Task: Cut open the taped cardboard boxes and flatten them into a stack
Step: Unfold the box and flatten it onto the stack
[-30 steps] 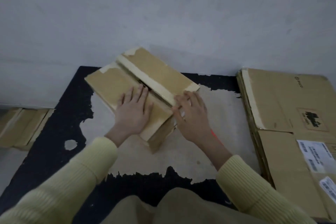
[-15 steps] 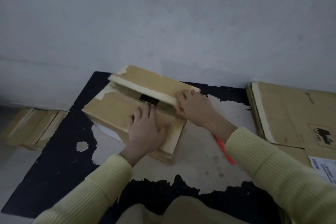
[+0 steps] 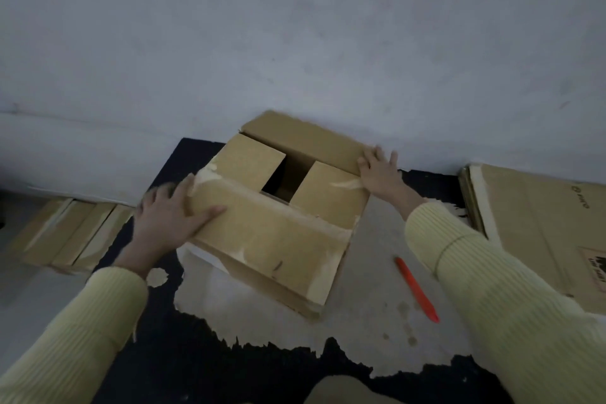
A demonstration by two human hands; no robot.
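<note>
Cardboard box (image 3: 272, 239) top now open; left hand (image 3: 167, 216), right hand (image 3: 380, 170) spread apart.

Matt brown cardboard box (image 3: 278, 233), torn papery tape remnants along its flaps; glossy orange plastic cutter (image 3: 416, 289) at four o'clock; ribbed knit sleeves (image 3: 511, 298).

dim, soft, wide-angle edge distortion
</note>
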